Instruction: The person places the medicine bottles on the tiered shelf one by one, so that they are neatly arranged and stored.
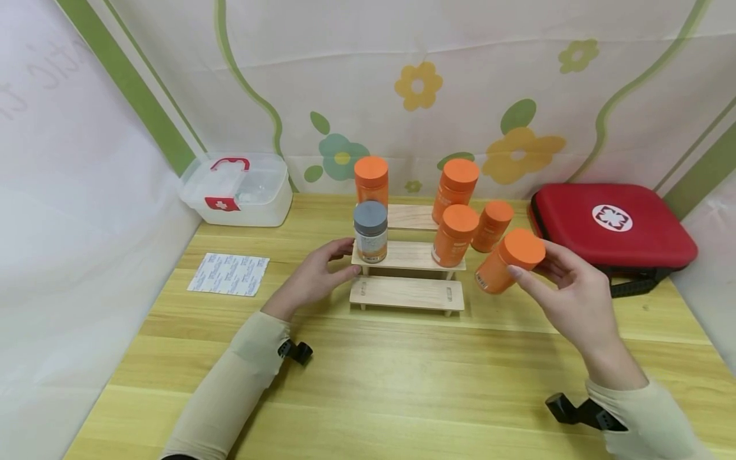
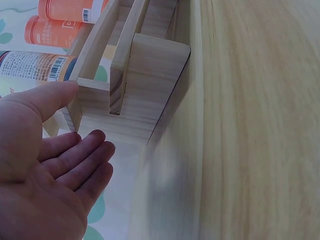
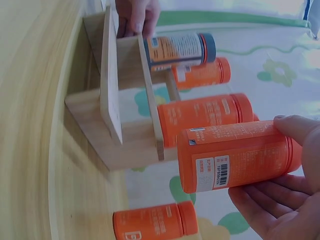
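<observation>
My right hand [image 1: 581, 300] grips a large orange pill bottle [image 1: 508, 262] between thumb and fingers. The bottle tilts beside the right end of a three-tier wooden stand [image 1: 408, 292]; its barcode label faces the right wrist camera. My left hand [image 2: 55, 165] is at the stand's left end, thumb at the middle tier's edge and fingers extended beside it. A grey-capped bottle [image 1: 370, 233] and an orange bottle [image 1: 454, 236] stand on the middle tier. Two more orange bottles, one at the left [image 1: 371, 179] and one at the right [image 1: 457, 185], stand on the top tier.
A small orange bottle [image 3: 155, 221] stands on the table right of the stand. Behind my right hand lies a red first-aid case [image 1: 615, 223] with a black handle. At the back left are a clear plastic medicine box [image 1: 264, 204] and a printed blister pack [image 1: 229, 275].
</observation>
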Demonstrator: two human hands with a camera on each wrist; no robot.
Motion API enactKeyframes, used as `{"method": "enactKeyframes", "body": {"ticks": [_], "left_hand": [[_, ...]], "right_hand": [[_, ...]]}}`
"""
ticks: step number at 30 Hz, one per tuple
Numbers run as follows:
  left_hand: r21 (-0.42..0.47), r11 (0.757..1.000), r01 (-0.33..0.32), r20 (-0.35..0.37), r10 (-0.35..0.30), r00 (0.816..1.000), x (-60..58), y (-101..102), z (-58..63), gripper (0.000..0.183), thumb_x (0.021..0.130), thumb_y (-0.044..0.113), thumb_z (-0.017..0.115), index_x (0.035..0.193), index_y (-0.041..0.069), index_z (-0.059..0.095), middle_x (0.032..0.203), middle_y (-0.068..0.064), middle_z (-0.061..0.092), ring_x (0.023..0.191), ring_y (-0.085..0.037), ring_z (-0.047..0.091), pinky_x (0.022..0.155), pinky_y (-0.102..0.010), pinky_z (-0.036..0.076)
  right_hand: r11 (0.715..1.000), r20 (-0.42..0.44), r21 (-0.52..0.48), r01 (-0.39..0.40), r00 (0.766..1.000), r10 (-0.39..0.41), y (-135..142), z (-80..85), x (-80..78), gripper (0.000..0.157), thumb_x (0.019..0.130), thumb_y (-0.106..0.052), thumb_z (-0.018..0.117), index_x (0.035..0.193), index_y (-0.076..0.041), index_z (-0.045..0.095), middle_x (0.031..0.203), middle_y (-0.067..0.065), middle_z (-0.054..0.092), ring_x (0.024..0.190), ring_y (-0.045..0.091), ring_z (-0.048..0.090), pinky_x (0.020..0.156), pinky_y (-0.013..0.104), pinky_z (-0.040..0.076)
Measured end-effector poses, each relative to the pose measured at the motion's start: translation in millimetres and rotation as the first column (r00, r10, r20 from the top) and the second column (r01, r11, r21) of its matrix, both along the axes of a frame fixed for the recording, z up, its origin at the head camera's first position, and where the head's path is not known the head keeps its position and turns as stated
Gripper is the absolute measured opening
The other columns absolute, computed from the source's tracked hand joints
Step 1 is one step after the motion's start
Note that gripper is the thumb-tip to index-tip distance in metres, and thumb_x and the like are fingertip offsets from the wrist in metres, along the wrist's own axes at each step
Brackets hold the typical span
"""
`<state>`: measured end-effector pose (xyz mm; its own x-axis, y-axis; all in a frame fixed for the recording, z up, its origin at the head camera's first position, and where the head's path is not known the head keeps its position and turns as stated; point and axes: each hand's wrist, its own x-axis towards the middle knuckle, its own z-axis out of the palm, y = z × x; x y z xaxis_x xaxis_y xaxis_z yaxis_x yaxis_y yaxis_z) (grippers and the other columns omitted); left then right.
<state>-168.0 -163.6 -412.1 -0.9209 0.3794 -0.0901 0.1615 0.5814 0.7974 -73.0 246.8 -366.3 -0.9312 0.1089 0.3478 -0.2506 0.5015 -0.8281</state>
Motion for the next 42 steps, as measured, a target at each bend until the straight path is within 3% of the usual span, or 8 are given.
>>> {"method": "enactKeyframes", "body": {"ticks": [13,30,38,42], "left_hand": [[0.016,1.000,0.011,0.017,-0.012,1.000,-3.7,-1.7,0.9,0.074,0.104,0.041,0.073,0.167,0.018,0.041,0.162,-0.011,0.055,0.154,-0.038,0.047,0.128,-0.062,0.038],[0.010,1.000,0.011,0.012,-0.011,1.000,-6.7,-2.2,0.3,0.070,0.104,0.038,0.073,0.164,0.016,0.045,0.162,-0.010,0.056,0.153,-0.038,0.048,0.128,-0.061,0.038],[0.008,1.000,0.010,0.025,-0.010,1.000,-6.7,-2.2,1.2,0.071,0.104,0.040,0.074,0.164,0.016,0.045,0.163,-0.009,0.055,0.154,-0.037,0.047,0.129,-0.061,0.037],[-0.003,1.000,0.008,0.032,-0.008,0.999,-7.3,-2.5,1.3,0.071,0.104,0.040,0.074,0.164,0.016,0.045,0.164,-0.008,0.054,0.155,-0.036,0.047,0.129,-0.060,0.037]], "right_hand": [[0.987,-0.107,-0.051,-0.154,0.983,0.148,-29.8,-0.7,6.9,0.057,0.080,0.019,0.084,0.134,0.006,0.070,0.122,-0.020,0.074,0.111,-0.004,0.072,0.095,0.010,0.057],[0.942,-0.107,-0.053,-0.332,0.940,0.325,-68.8,-12.7,-2.3,0.059,0.081,0.014,0.087,0.135,-0.001,0.071,0.124,-0.017,0.074,0.111,0.000,0.072,0.094,0.014,0.060],[0.923,-0.086,-0.110,-0.368,0.929,0.360,-87.3,-17.5,-8.8,0.056,0.083,0.012,0.086,0.135,0.005,0.068,0.125,0.016,0.076,0.112,0.001,0.072,0.095,0.017,0.061],[0.919,-0.067,-0.129,-0.372,0.928,0.366,-96.3,-19.9,-11.9,0.055,0.084,0.010,0.086,0.136,0.004,0.068,0.126,0.022,0.075,0.112,-0.001,0.071,0.095,0.016,0.060]]}}
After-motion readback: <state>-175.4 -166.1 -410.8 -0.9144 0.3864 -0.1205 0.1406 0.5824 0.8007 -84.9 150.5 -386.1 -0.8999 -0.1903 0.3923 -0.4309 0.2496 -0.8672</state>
